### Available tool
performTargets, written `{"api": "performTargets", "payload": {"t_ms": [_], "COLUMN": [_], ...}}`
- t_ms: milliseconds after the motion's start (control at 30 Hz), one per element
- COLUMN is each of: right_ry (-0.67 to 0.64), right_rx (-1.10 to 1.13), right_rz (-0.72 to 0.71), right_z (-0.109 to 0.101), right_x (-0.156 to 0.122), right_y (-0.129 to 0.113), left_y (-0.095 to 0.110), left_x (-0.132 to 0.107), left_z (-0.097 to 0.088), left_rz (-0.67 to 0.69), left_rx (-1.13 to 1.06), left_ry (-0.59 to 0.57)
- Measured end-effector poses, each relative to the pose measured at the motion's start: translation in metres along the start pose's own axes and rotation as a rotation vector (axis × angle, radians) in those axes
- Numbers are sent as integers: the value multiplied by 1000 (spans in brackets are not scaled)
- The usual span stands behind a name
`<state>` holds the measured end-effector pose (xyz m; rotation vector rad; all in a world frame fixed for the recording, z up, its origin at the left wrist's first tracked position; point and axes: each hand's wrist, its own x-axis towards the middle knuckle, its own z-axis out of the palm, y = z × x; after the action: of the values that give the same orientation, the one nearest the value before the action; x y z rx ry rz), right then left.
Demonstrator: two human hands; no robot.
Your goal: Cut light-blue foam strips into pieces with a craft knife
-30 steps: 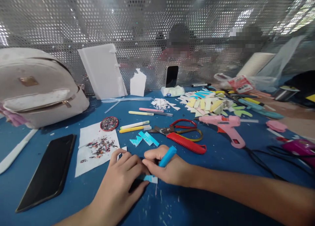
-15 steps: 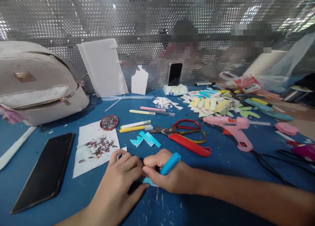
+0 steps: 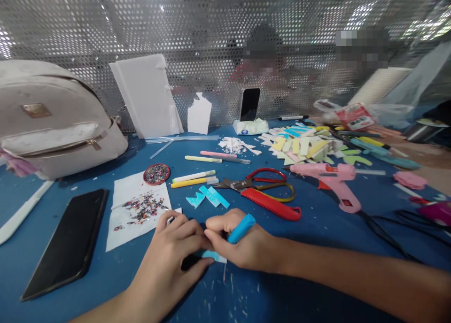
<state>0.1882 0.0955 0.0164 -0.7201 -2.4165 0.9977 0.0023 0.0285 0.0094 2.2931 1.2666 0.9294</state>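
My right hand is closed around a blue marker, its tip hidden down behind my fingers. Beneath it lies a small white strip partly coloured blue. My left hand is curled over the strip's left side, its thumb and fingertips holding it against the table; a small pale object shows by its knuckles, too hidden to name. Just beyond both hands are several blue-coloured cut pieces. Scissors with red and yellowish handles and a red utility knife lie past my right hand.
Left are a black phone, glitter on white paper and a backpack. Capped markers lie mid-table. Right are a pink glue gun with its cord and a heap of coloured strips. A phone stands behind.
My right hand and the blue marker have shifted slightly left and up, baring a bit more of the strip's right end. My left hand stays nearly in place on it.
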Motion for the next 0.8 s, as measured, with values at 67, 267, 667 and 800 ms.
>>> {"api": "performTargets", "payload": {"t_ms": [67, 267, 667, 800], "right_ry": [4, 1, -34, 16], "right_rx": [-3, 82, 10, -25], "right_rz": [13, -22, -133, -67], "right_z": [-2, -4, 0, -1], "right_x": [1, 1, -1, -1], "right_y": [0, -2, -2, -3], "left_y": [-1, 0, 1, 1], "left_x": [-1, 0, 0, -1], "left_z": [0, -1, -2, -1], "left_rz": [1, -1, -4, -9], "left_rx": [-2, 4, 14, 9], "left_ry": [-7, -6, -14, -6]}}
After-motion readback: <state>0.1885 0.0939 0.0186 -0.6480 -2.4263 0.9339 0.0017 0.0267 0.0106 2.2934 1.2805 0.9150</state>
